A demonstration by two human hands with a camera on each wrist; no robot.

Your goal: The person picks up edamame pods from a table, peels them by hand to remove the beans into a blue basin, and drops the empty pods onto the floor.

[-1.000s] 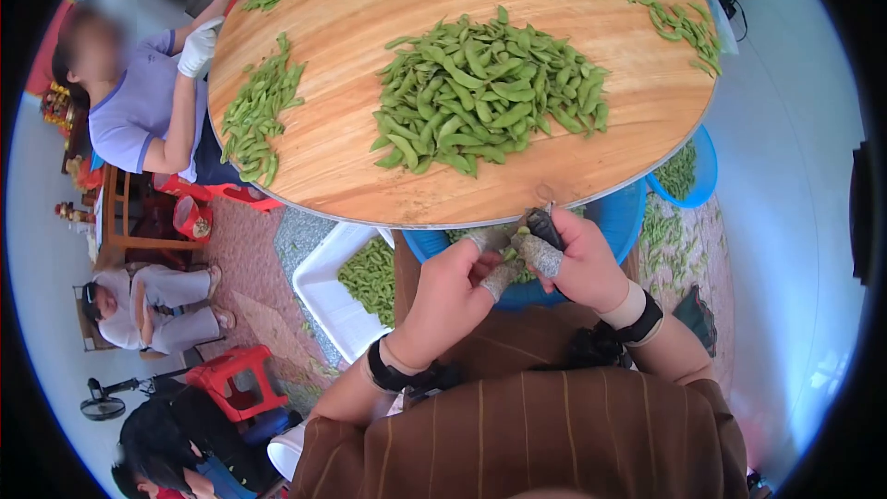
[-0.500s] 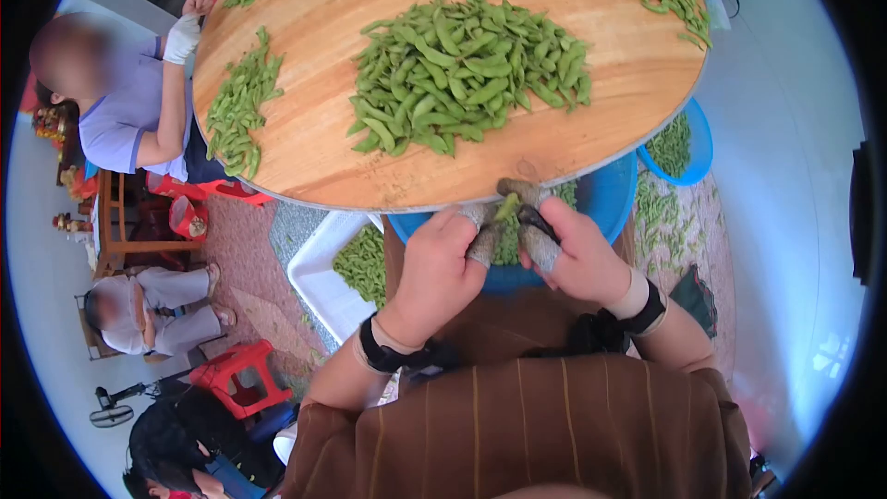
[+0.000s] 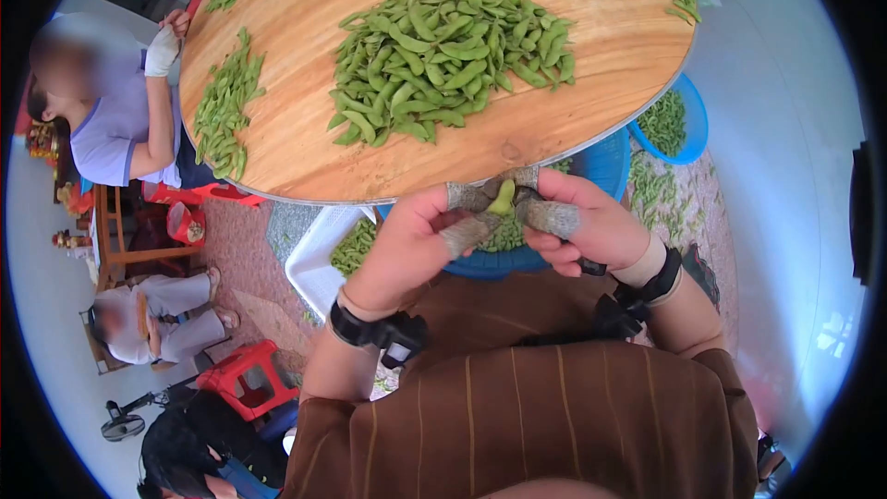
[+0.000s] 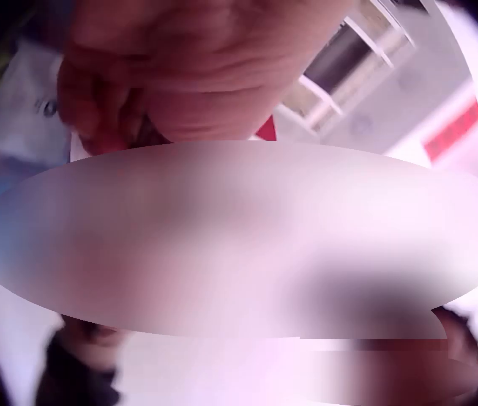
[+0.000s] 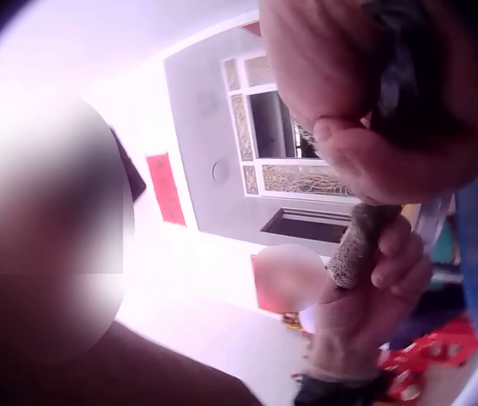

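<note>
Between my hands in the head view is a green edamame pod [image 3: 503, 197], its ends meeting the fingertips of both. My left hand [image 3: 407, 233] pinches it from the left with thumb and forefinger. From the other side my right hand [image 3: 596, 222] pinches at it, and a small black object [image 3: 592, 267] shows under that palm. Grey tape wraps the thumbs and forefingers. Below the hands, shelled beans [image 3: 504, 236] lie in a blue basin [image 3: 605, 166]. A big heap of pods [image 3: 453, 60] sits on the round wooden table [image 3: 296, 143] ahead.
A white crate [image 3: 309, 263] of green beans stands at the left, and another blue basin [image 3: 695, 120] at the right beside husks [image 3: 661, 208] on the floor. Across the left edge sits a person in purple [image 3: 111, 134]. A red stool [image 3: 248, 379] stands behind at the lower left.
The head view has shifted, so the table and heap sit higher and further left. My hands have drawn slightly apart, and the pod between them now shows more plainly.
</note>
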